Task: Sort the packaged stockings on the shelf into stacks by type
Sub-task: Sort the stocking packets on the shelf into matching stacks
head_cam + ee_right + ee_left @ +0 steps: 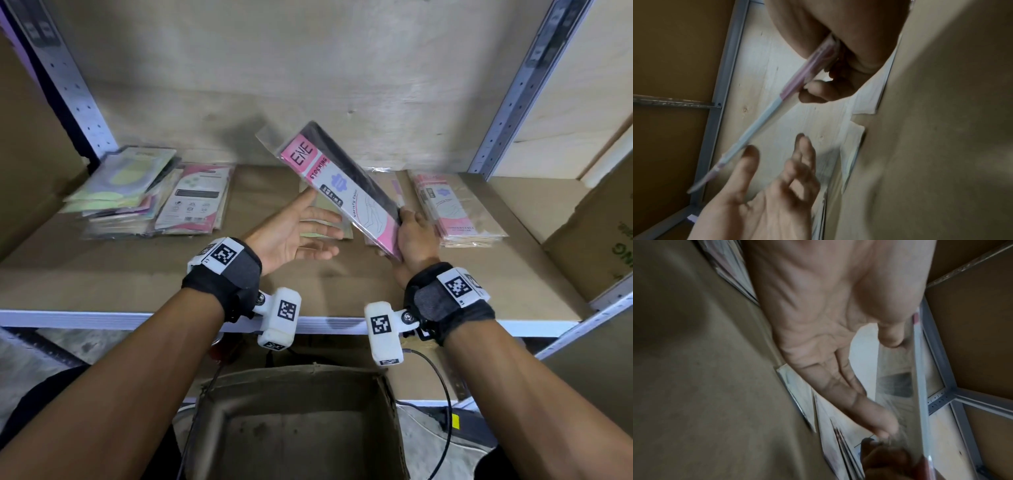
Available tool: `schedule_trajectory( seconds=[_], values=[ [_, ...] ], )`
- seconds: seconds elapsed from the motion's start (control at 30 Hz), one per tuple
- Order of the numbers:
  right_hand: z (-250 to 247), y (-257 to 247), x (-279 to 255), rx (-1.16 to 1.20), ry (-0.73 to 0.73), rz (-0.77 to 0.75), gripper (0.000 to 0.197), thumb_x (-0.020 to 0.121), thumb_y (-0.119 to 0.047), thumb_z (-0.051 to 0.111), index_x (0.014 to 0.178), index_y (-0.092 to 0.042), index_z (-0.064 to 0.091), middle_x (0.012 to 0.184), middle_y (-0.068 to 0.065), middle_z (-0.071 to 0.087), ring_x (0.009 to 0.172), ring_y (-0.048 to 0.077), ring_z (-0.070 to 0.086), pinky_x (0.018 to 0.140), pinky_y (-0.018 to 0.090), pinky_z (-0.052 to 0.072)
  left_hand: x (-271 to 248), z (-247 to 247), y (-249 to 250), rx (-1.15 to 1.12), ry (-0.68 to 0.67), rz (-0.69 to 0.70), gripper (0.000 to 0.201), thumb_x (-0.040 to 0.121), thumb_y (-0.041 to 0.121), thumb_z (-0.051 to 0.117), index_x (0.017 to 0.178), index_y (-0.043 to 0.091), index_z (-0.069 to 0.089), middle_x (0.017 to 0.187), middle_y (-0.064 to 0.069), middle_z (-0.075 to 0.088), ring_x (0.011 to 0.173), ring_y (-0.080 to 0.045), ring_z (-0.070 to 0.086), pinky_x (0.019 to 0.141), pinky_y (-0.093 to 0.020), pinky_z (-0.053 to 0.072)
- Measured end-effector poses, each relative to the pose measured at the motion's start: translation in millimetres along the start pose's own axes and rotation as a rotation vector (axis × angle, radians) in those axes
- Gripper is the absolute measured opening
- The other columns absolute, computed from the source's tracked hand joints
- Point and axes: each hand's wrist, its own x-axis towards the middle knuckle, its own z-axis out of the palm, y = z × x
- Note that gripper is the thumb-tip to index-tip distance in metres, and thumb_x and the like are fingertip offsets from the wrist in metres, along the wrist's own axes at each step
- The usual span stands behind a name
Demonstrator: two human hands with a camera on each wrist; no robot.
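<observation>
A pink-and-white pack of black stockings (337,185) is held tilted above the shelf (102,270), its top pointing up and left. My right hand (412,236) grips its lower end; in the right wrist view the pack (764,120) shows edge-on, pinched by that hand (828,81). My left hand (294,233) is spread palm-up under the pack, thumb tip at its left edge, fingers straight (838,386). Stacks lie on the shelf: yellow-green packs (120,185) at far left, white-pink packs (195,202) beside them, beige stockings packs (455,209) at right, and a flat pack (325,229) under my left hand.
A brown cardboard box (596,233) stands on the shelf's right end. Grey perforated uprights (513,92) frame the bay, with a plywood back wall (308,68). An open cardboard box (298,425) sits on the floor below the shelf's front edge.
</observation>
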Motion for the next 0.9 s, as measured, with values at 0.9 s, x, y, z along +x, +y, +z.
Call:
schedule_trajectory(
  seconds=[0.9],
  values=[
    [6,6,-19,0.162,-0.464,0.133,0.012,0.091,-0.008,0.067,0.081,-0.009,0.06,0.08,0.012,0.071,0.071,0.023,0.073,0.064,0.027,0.06,7,-10,-7,0.162,0.342,0.092,0.019,0.095,0.043,0.062,0.106,0.028,0.067,0.097,0.002,0.079,0.081,-0.016,0.076,0.064,-0.027,0.06]
  ],
)
